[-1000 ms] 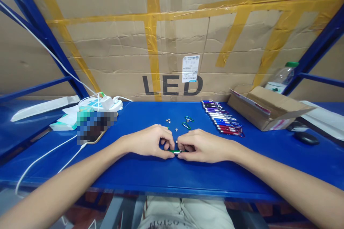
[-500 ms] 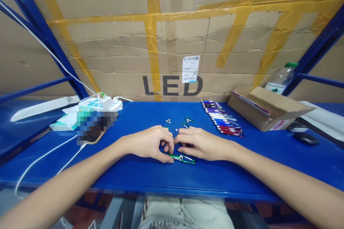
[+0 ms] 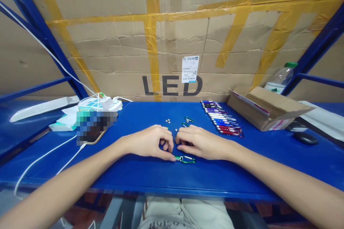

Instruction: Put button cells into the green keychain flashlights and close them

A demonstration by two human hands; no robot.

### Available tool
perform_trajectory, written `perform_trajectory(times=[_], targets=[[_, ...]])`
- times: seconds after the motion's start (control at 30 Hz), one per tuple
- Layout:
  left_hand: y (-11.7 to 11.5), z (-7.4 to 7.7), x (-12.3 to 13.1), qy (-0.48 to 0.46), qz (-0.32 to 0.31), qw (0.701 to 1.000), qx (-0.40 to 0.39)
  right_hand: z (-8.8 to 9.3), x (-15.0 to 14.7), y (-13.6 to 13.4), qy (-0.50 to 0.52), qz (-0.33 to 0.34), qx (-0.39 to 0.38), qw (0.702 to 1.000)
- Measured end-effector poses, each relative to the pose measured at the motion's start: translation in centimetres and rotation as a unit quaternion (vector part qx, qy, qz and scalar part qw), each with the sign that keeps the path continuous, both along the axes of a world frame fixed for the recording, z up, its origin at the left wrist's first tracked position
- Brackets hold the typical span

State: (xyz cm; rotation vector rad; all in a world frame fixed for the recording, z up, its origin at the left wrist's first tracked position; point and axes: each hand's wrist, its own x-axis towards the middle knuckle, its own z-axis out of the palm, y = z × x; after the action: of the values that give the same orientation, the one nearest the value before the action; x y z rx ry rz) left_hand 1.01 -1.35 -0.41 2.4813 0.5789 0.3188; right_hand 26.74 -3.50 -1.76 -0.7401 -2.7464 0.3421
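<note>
Both hands rest on the blue table (image 3: 150, 175), close together near its middle. My left hand (image 3: 150, 142) has its fingers curled and pinched, the thumb tip against one end of a small green keychain piece with a carabiner clip (image 3: 185, 159) lying on the table. My right hand (image 3: 200, 142) is also curled, fingertips pinched toward the left hand; what it holds is hidden. Just behind the hands lie a few small silver button cells (image 3: 168, 120) and loose green carabiners (image 3: 188, 119).
A row of several small keychain flashlights (image 3: 221, 118) lies at the right rear beside an open cardboard box (image 3: 264, 109) and a plastic bottle (image 3: 281, 77). A power strip (image 3: 100, 103), cables and a blurred object sit at the left. A computer mouse (image 3: 306, 137) lies far right.
The right hand let go of the green keychain piece, which now lies on the table in front of the hands. Both hands drew back slightly and stay pinched together.
</note>
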Motion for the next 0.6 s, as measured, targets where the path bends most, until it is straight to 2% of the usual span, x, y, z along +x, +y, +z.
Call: perform_trajectory(times=[0.23,0.37,0.6], targets=[[0.3,0.0,0.1,-0.017,0.020,0.999,0.023,0.0,0.0,-0.2,-0.014,-0.012,0.002,1.000],[0.7,-0.2,-0.1,-0.015,0.068,0.994,0.084,-0.1,0.0,-0.2,-0.018,-0.025,-0.009,0.999],[1.2,-0.5,-0.4,0.045,0.133,0.973,0.185,-0.1,0.0,-0.1,-0.021,-0.042,-0.027,0.999]])
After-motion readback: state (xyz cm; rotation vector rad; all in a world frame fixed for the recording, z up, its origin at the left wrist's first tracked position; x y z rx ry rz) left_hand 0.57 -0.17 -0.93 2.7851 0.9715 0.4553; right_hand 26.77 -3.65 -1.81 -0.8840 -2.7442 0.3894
